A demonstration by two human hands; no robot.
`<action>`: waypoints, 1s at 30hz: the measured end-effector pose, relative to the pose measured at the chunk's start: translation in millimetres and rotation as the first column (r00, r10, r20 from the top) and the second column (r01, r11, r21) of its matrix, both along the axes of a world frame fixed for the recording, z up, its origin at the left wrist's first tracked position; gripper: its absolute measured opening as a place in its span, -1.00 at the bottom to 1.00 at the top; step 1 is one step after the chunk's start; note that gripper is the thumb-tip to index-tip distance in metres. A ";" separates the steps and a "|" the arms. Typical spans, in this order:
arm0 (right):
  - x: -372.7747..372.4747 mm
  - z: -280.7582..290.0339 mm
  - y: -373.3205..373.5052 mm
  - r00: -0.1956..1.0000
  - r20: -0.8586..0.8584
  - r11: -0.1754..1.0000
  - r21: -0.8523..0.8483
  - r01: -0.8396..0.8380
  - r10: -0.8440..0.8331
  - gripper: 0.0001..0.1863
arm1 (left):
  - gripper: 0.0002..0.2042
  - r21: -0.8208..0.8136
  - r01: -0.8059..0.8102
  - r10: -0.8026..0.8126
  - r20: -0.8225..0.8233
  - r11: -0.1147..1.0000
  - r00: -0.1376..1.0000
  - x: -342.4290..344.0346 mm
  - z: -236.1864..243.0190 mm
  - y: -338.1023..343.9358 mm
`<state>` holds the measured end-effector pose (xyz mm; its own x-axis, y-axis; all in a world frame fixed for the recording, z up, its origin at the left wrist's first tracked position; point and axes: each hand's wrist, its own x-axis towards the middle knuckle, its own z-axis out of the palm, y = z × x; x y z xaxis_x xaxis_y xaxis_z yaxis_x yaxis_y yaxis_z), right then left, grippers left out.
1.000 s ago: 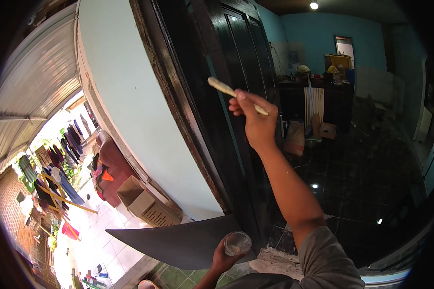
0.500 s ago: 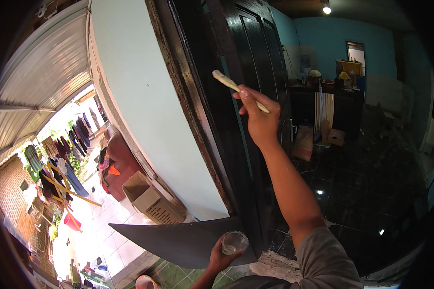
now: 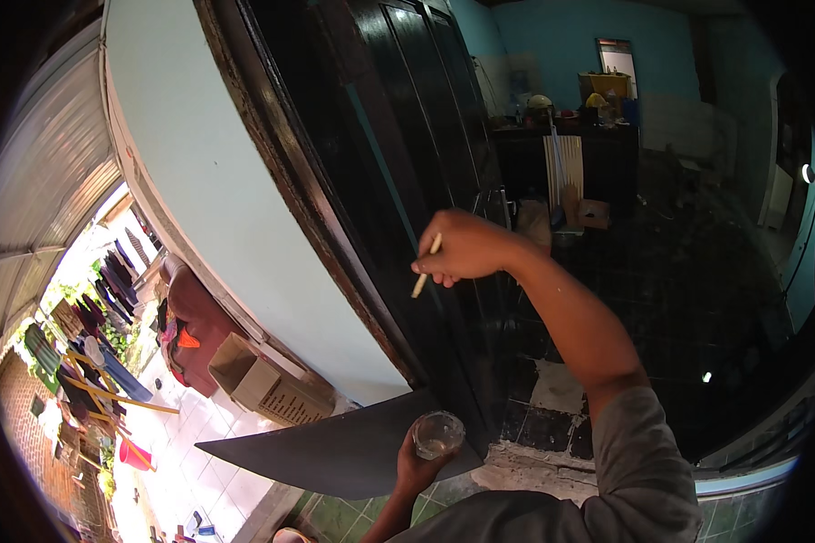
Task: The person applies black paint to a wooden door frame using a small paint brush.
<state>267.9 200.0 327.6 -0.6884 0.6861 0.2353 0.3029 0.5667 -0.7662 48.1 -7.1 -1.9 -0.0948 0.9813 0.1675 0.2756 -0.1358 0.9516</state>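
My right hand is closed around a pale-handled paintbrush, in front of the dark door frame. The brush slants downward; its bristles are hard to make out here. Lower down, my left hand grips a clear glass jar from the side. The jar's mouth faces up, with a little whitish or cloudy matter at its bottom. Behind the right hand stands a black panelled door.
A dark curved panel juts out below the frame. An open cardboard box and a dark red sofa stand outside along the pale wall. Rough broken concrete edges the doorway. A cluttered counter is at the back.
My right hand has come down with the paintbrush, whose raised tip has swung to point downward. My left hand still holds the jar. The whole view has shifted somewhat to the right.
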 end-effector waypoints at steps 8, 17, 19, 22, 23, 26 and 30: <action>-14.8 98.8 -0.7 0.878 -0.476 0.972 0.177 0.157 -0.055 -0.77 | -0.12 0.057 0.041 -0.046 0.088 0.998 0.995 -3.8 -3.1 4.7; -45.4 -93.6 20.4 0.403 -0.901 0.979 -0.099 0.176 -0.163 -0.70 | -0.11 0.036 0.090 -0.089 -0.021 0.995 0.996 -16.1 -2.4 4.6; -28.1 -131.9 20.2 0.468 -0.859 0.977 -0.163 0.135 -0.208 -0.72 | -0.12 0.027 0.092 -0.091 -0.029 0.995 0.995 -16.1 2.1 5.3; 8.4 -115.1 22.1 0.737 -0.627 0.966 -0.207 0.153 -0.251 -0.77 | -0.12 0.028 0.093 -0.094 0.013 0.995 0.996 -16.0 -2.8 7.8; 17.6 -94.5 22.6 0.883 -0.396 0.965 -0.172 0.197 -0.251 -0.79 | -0.13 0.016 0.093 -0.093 -0.004 0.996 0.996 -17.4 -1.9 7.1; 5.7 -12.4 16.9 0.975 -0.215 0.998 0.032 0.060 -0.052 -0.79 | -0.12 0.010 0.112 -0.112 -0.026 0.994 0.993 -18.5 -2.2 8.8; -7.8 64.5 15.6 0.916 -0.400 0.982 0.162 0.098 -0.025 -0.77 | -0.11 0.053 0.132 -0.130 -0.035 0.990 0.991 -9.0 5.9 10.2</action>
<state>260.0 215.6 392.2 -0.4721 0.6468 0.5990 0.0350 0.6927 -0.7204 39.0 3.1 4.0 0.0406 0.9741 0.2223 0.2819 -0.2246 0.9328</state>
